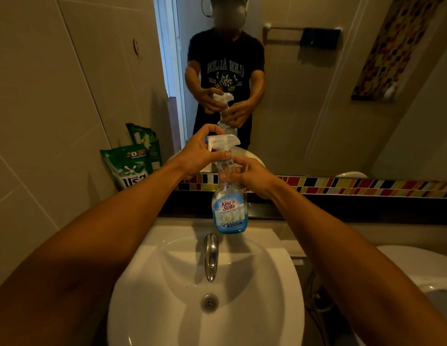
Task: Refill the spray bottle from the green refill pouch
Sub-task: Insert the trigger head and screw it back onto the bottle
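Observation:
A clear spray bottle [229,211] with a blue and white label stands upright on the back rim of the sink, with a little blue liquid at its bottom. My left hand [201,152] is closed around its white trigger head [223,143]. My right hand [250,174] grips the bottle's neck just below. The green refill pouch [126,166] leans against the tiled wall at the left, apart from both hands.
A white sink [275,283] with a chrome tap [211,255] and drain [209,302] lies below the bottle. A mirror [317,96] fills the wall ahead, reflecting a person and the bottle. A coloured tile strip [367,187] runs under it. A toilet [422,268] sits at the right.

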Tool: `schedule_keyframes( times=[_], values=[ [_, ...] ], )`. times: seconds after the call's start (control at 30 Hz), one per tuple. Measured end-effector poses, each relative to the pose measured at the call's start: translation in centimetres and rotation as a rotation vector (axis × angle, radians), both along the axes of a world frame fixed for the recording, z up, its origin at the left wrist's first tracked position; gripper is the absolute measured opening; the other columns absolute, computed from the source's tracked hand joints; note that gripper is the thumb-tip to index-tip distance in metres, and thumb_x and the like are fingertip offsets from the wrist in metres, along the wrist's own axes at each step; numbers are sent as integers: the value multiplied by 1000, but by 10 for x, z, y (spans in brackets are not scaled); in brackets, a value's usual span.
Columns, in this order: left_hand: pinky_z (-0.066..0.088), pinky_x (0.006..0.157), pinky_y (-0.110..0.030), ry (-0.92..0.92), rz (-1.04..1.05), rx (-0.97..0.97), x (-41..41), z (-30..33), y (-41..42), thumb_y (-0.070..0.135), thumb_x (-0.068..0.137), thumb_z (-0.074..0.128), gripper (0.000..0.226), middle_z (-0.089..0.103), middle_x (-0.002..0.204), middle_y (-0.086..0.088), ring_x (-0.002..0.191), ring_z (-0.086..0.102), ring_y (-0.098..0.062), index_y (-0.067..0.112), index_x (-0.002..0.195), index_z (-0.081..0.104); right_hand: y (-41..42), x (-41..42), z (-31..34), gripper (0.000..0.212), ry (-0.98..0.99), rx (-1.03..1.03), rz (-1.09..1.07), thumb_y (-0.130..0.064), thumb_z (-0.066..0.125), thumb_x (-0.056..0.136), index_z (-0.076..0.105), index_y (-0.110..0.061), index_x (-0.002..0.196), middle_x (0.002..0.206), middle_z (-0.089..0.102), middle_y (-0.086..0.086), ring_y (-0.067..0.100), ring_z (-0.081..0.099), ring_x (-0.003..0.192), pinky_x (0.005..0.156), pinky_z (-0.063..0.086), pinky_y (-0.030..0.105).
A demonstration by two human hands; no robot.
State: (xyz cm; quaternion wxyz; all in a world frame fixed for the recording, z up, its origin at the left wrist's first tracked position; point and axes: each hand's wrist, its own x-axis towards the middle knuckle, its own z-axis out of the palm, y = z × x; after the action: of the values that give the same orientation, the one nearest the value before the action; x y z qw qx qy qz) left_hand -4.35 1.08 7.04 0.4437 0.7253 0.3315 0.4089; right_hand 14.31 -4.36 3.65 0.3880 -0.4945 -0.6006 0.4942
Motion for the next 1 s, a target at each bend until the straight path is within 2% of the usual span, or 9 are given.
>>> schedule_keyframes(
  times=[0.13, 0.23, 0.33, 0.4, 0.5, 0.6, 0.7, 0.8, 1.0],
  values=[
    [59, 74, -25, 28, -22, -3, 7, -1, -9, 8, 82, 80, 59, 63, 112, -2, 95, 68, -17, 15, 130, 46, -1, 2, -4, 41, -57, 63, -29, -9, 77, 90, 65, -17, 128, 111, 72, 4, 23, 72, 103, 82, 62, 33],
    [59, 80, -25, 32, -47, 11, 13, -3, -13, 7, 85, 77, 66, 60, 123, 0, 109, 66, -20, 17, 140, 42, -1, 5, -8, 41, -60, 90, -47, -6, 77, 89, 65, -16, 127, 109, 73, 0, 17, 71, 102, 82, 61, 29],
    [57, 92, -34, 5, -18, 6, 15, -14, -12, 13, 82, 80, 90, 48, 145, -8, 122, 59, -23, 35, 151, 26, 2, 9, -14, 43, -69, 97, -67, -5, 76, 89, 65, -17, 129, 113, 73, 0, 18, 70, 107, 88, 61, 35],
    [56, 96, -39, -19, 24, -44, 16, -27, -14, 13, 81, 80, 100, 49, 146, -10, 123, 59, -24, 40, 154, 17, 5, 12, -18, 43, -75, 88, -94, -6, 77, 89, 66, -15, 130, 116, 73, 2, 21, 70, 110, 93, 61, 42],
    [56, 94, -39, -67, 57, -164, 16, -55, -18, 3, 86, 72, 81, 59, 133, -5, 120, 62, -24, 26, 152, 31, 9, 17, -23, 45, -103, 106, -147, -8, 80, 87, 65, -11, 129, 118, 73, 5, 20, 70, 110, 95, 60, 42],
    [52, 99, -37, -30, 113, -244, 19, -87, -20, 6, 93, 66, 60, 54, 141, -6, 130, 54, -28, 16, 147, 41, 12, 26, -24, 42, -114, 81, -166, -8, 78, 89, 63, -11, 128, 113, 71, 0, 14, 69, 104, 85, 58, 33],
    [50, 103, -40, 35, 150, -268, 27, -117, -13, 5, 93, 65, 59, 50, 145, -11, 134, 51, -29, 12, 148, 42, 16, 35, -22, 40, -113, 57, -166, -6, 76, 90, 61, -12, 126, 109, 69, -4, 8, 67, 96, 74, 53, 20],
    [46, 108, -49, 130, 152, -281, 39, -142, -4, 9, 92, 69, 70, 44, 152, -9, 139, 44, -28, 20, 152, 36, 22, 45, -23, 44, -129, 56, -165, -9, 77, 90, 61, -12, 130, 113, 69, -4, 7, 67, 98, 70, 55, 19],
    [51, 103, -48, 48, 134, -319, 77, -167, 7, 7, 90, 71, 71, 52, 143, -6, 131, 52, -23, 21, 151, 37, 37, 72, -33, 38, -141, 52, -178, -11, 76, 92, 62, -17, 127, 118, 69, -3, 12, 68, 104, 65, 59, 18]
  ],
)
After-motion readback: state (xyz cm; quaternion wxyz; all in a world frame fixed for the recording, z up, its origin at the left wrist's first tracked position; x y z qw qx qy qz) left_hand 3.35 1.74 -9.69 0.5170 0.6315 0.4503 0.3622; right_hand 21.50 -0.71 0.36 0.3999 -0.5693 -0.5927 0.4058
